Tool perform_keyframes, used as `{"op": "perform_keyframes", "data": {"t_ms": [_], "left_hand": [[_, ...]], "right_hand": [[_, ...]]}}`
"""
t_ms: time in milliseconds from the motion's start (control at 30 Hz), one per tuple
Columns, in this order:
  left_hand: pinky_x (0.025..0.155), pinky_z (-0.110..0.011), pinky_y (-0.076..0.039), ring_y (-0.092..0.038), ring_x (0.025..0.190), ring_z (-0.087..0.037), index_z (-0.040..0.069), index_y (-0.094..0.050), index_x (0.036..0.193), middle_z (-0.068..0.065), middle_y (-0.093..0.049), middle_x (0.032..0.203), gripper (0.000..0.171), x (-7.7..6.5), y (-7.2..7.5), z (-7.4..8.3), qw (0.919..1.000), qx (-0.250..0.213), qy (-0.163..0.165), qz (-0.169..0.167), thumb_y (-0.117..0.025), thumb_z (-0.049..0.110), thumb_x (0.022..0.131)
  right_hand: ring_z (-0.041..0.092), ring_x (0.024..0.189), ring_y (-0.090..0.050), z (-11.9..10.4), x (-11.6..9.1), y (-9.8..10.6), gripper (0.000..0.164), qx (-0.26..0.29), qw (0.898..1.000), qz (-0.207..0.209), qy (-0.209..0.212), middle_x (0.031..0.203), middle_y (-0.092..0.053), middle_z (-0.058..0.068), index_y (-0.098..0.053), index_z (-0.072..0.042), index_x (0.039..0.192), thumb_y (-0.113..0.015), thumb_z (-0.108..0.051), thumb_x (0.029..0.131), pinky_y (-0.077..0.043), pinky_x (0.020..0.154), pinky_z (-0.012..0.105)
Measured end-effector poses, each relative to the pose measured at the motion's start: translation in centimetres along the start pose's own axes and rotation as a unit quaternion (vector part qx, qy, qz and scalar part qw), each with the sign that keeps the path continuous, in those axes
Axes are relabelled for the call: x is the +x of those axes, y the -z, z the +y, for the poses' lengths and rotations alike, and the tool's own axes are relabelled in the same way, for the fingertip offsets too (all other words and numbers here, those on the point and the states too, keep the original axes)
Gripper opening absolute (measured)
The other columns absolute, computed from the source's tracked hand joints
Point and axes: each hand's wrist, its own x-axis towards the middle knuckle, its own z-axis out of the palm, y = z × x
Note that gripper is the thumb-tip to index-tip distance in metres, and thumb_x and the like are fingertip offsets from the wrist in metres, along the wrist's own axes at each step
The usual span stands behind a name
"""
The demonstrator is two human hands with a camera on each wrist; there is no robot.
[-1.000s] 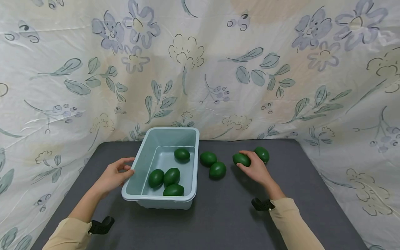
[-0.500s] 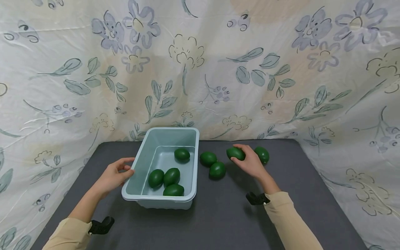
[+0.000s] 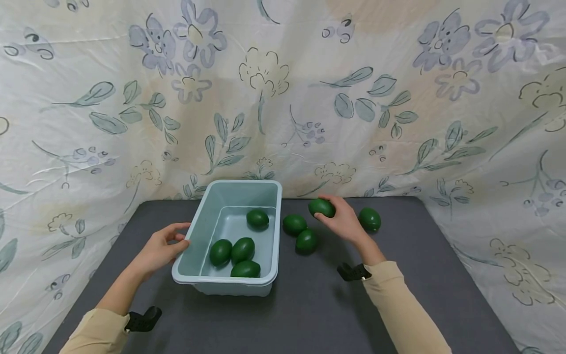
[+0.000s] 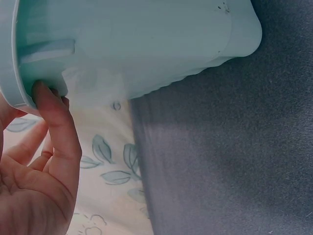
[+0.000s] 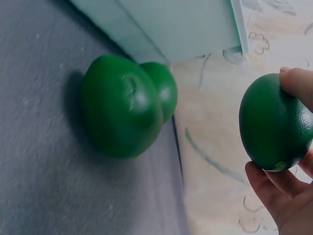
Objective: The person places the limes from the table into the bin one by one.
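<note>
In the head view my right hand holds a glossy dark green lime between thumb and fingers, raised above the table. The right wrist view shows this lime gripped at its sides. My left hand pinches the left rim of a pale blue-green plastic bin; in the left wrist view a digit lies under the rim. Several limes lie inside the bin. Two more limes, one behind and one in front, sit just right of it.
Another lime lies on the table right of my right hand. The dark grey table ends at the back against a hanging floral cloth. The bin's right wall stands between the two nearby limes and those inside.
My right hand has lifted the lime and carried it left and toward the back, away from the lime at the right. My left hand and the bin have stayed in place.
</note>
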Motion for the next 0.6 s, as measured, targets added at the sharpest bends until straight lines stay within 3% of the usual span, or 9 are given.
{"op": "perform_keyframes", "data": {"t_ms": [333,600], "left_hand": [[0.062,-0.033,-0.051,-0.057,0.08,-0.021,0.005,-0.033,0.14,-0.019,-0.051,0.106,0.054,0.0,0.0,0.0,1.0,0.0,-0.001,-0.002,-0.056,0.015,0.091],[0.062,-0.033,-0.052,-0.057,0.081,-0.021,0.005,-0.033,0.14,-0.019,-0.051,0.107,0.055,0.0,0.1,-0.1,1.0,0.0,-0.006,-0.002,-0.056,0.015,0.091]], "right_hand": [[0.025,0.101,-0.053,-2.3,1.6,-0.4,0.052,0.001,1.0,-0.01,0.013,0.124,-0.052,0.01,-0.049,-0.014,0.13,-0.067,-0.029,0.083,-0.045,0.079,0.042],[0.025,0.106,-0.052,-4.5,2.8,-0.8,0.052,0.02,0.999,-0.016,0.043,0.126,-0.053,0.009,-0.051,-0.01,0.129,-0.069,-0.025,0.083,-0.045,0.081,0.041]]}}
